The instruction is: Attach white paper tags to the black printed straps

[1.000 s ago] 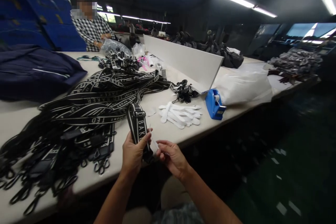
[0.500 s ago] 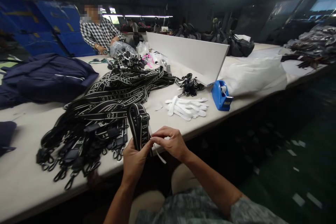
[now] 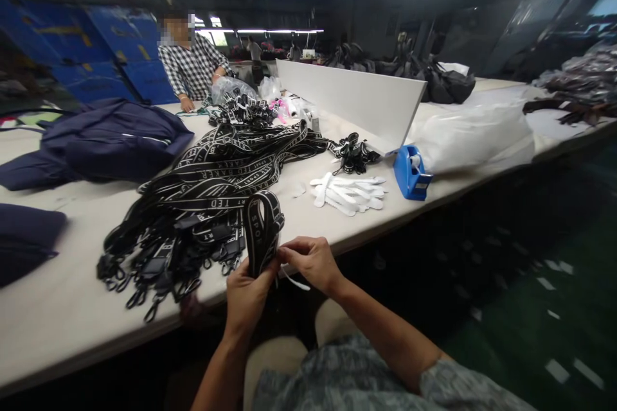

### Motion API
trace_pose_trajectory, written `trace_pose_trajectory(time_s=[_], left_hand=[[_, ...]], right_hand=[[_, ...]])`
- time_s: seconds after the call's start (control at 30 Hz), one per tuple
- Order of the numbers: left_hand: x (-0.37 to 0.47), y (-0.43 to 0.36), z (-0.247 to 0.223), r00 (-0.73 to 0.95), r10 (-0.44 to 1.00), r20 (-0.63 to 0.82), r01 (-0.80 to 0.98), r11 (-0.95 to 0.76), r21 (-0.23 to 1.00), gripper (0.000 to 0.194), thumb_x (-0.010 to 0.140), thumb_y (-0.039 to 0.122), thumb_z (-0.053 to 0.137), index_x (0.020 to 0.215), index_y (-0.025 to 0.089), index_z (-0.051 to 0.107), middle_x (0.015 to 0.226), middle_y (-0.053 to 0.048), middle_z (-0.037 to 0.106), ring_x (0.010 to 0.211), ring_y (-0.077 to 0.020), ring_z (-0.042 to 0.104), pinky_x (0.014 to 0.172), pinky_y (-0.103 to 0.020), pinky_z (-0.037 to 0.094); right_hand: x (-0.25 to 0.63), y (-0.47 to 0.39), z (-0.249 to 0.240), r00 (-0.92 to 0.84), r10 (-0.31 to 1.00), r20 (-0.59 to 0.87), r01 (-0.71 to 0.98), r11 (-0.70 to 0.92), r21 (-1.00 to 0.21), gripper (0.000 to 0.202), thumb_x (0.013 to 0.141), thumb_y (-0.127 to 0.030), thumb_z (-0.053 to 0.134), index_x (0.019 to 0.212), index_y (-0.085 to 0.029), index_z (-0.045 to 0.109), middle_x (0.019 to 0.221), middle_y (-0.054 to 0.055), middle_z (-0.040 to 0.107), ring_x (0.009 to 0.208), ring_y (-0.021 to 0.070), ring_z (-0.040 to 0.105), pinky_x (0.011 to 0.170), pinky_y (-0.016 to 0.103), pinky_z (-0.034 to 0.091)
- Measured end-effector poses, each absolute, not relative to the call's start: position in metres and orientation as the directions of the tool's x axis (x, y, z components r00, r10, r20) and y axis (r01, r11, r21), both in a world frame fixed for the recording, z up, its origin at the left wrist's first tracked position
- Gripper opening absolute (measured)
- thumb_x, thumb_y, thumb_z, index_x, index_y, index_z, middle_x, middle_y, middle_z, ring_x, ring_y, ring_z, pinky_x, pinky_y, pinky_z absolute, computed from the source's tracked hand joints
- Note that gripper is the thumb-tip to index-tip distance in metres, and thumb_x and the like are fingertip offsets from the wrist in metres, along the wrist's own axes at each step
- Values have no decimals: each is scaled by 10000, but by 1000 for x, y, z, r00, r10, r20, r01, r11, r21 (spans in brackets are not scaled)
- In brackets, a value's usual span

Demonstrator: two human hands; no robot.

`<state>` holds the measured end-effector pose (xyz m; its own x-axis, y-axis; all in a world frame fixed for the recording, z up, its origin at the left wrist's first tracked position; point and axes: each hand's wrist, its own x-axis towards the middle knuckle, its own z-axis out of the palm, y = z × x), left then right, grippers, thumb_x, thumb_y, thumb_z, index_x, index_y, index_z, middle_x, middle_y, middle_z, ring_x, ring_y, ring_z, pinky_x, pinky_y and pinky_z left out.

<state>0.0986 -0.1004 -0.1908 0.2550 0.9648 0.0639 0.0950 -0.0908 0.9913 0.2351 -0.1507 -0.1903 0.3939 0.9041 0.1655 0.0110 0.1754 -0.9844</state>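
Gripping the folded black lettered strap (image 3: 263, 231) in my left hand (image 3: 248, 295), my right hand (image 3: 311, 261) pinches a white strip (image 3: 295, 280) against it.

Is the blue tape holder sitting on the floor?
No, the blue plastic tape dispenser stands on the long pale table, beside the heap of white strips.

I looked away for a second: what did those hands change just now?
The right hand closed in from apart and now pinches the thin white strip against the folded strap. The left hand still grips the strap; the strap pile and tape dispenser look untouched.
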Motion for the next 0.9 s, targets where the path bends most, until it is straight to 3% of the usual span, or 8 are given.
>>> trace_pose_trajectory(time_s=[0.17,0.37,0.73,0.83,0.9], left_hand=[[93,-102,-191,253,967,31,91,-56,994,369,630,471,822,808,157,751,683,-5,675,649,-149,547,602,-247,440],[89,-99,-195,315,949,-8,109,-28,994,418,636,504,827,845,150,751,729,-34,710,683,-184,587,633,-268,460],[91,-101,-201,354,935,21,113,-65,991,398,663,519,809,839,168,750,701,-29,702,699,-199,600,632,-268,477],[95,-105,-199,302,953,-11,61,-7,998,413,612,487,853,834,156,746,738,-40,729,719,-203,627,638,-264,499],[101,-108,-198,267,958,-100,-21,109,994,415,593,458,873,824,145,729,728,-35,727,665,-181,627,601,-255,501]], right_hand=[[227,-147,-195,427,885,187,86,166,-982,198,785,-326,696,802,-138,757,737,48,731,654,158,641,624,259,475],[230,-147,-199,350,924,152,-61,185,-981,182,787,-339,728,803,-160,752,746,34,730,706,169,650,691,275,498],[233,-152,-201,381,897,223,177,166,-970,162,809,-309,651,780,-164,718,750,39,707,699,173,624,666,284,462],[228,-150,-198,441,867,232,210,152,-966,157,790,-305,627,734,-163,660,703,25,663,658,154,577,625,273,439],[223,-148,-197,480,850,218,142,170,-975,150,773,-307,618,718,-167,621,685,14,632,648,143,554,610,262,435]])
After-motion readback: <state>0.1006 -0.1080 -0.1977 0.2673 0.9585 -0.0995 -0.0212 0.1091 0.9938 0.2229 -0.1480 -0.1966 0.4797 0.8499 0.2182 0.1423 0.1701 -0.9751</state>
